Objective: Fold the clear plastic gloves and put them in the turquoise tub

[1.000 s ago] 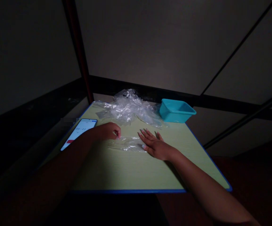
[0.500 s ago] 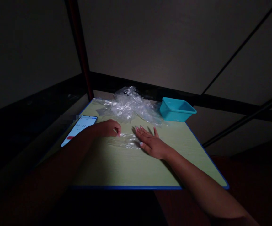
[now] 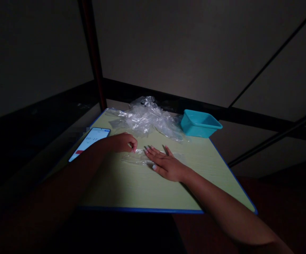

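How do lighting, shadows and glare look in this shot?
Head view: dim overall; left forearm fades into dark, with a shadow beside it on the table; glints on the plastic pile and flat plastic; phone bright, its small text unreadable; blocky pixelated patch next to the phone.

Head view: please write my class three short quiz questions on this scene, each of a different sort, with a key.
1. Fill in the blank: the phone lies near the ____ edge of the table.
2. Multiple choice: what stands at the table's far right corner?
A) the phone
B) the turquoise tub
C) the crumpled plastic
3. True or false: the right hand rests with its fingers spread over the flat clear plastic.

Key: 1 left; 2 B; 3 true.
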### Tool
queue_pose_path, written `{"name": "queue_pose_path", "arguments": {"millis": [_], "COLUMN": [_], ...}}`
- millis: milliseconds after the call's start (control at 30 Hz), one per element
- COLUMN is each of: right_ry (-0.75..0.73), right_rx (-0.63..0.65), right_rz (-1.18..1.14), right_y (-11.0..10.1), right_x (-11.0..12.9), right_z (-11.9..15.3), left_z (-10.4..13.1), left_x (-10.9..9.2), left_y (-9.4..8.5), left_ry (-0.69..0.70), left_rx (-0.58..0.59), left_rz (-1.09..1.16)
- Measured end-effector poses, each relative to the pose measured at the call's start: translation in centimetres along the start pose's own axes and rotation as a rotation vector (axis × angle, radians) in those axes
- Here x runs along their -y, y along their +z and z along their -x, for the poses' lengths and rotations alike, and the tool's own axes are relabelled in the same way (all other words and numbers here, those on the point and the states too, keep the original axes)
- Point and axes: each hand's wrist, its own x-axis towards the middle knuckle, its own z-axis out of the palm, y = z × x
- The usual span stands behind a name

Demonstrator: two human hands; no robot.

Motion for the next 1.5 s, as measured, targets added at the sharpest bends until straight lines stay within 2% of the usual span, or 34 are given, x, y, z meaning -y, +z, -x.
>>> {"name": "queue_pose_path", "arguments": {"millis": [300,367,433,500,600,700,800,900,1000,1200,1500], "right_ry": [0.032,0.04,0.043,0.043,0.043,0.039,0.032,0.022,0.025,0.029,0.031], "right_rx": [0.021,0.024,0.024,0.025,0.025,0.028,0.032,0.03,0.028,0.026,0.027], "right_rz": [-0.019,-0.015,-0.009,-0.004,0.002,0.001,0.003,0.011,0.009,0.008,0.01], "right_y": [-0.1,-0.2,-0.1,-0.1,0.0,0.1,0.1,0.1,0.2,0.3,0.2], "right_x": [0.1,0.2,0.2,0.2,0.1,0.0,0.0,0.0,0.0,-0.1,0.0], "right_z": [-0.1,-0.1,-0.2,-0.2,-0.2,-0.2,-0.2,-0.2,-0.2,-0.3,-0.2], "left_z": [0.4,0.4,0.3,0.3,0.0,-0.5,-1.1,-1.4,-1.5,-1.7,-2.4], "left_x": [-0.4,-0.8,-1.9,-3.5,-5.8,-6.6,-6.1,-5.7,-6.2,-7.2,-5.9], "left_y": [-0.4,-0.3,-0.1,0.3,1.7,3.5,5.0,5.5,5.5,5.8,6.3], "left_ry": [0.026,0.0,-0.034,-0.001,0.12,0.131,0.09,0.033,0.011,0.016,-0.045], "left_rx": [0.01,-0.099,-0.311,-0.519,-0.625,-0.502,-0.368,-0.292,-0.227,-0.21,-0.141], "left_rz": [0.016,0.024,0.059,0.139,0.357,0.559,0.674,0.765,0.831,0.897,0.897]}}
